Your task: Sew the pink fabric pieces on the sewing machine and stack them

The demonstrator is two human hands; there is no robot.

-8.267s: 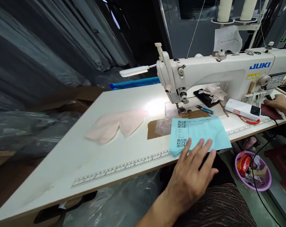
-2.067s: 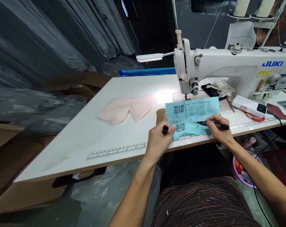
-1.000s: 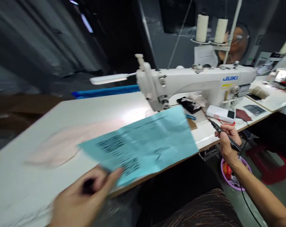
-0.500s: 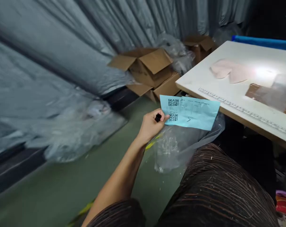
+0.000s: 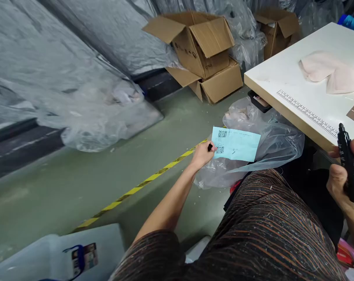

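My left hand [image 5: 202, 156] is closed on the near edge of a light blue paper slip [image 5: 243, 144], printed with QR codes and bearing a short handwritten mark. A small black piece [image 5: 209, 147], which looks like a marker cap, pokes out of the same fist. Over by the table's front edge, my right hand [image 5: 339, 183] grips a thick black marker [image 5: 348, 162], its narrow end pointing up. Behind and below the slip lies a clear plastic bag [image 5: 282, 146] with pale pieces in it.
A white table [image 5: 285, 66] with a printed ruler scale [image 5: 308, 113] carries pale pink fabric pieces [image 5: 326, 68]. Open cardboard boxes [image 5: 209, 64] are stacked beyond. Yellow-black tape [image 5: 142, 185] crosses the floor; a translucent bin [image 5: 107, 238] stands at lower left.
The view has shifted, bringing my right hand with the marker into sight at the right edge. My left hand still holds the slip, now farther from the camera.
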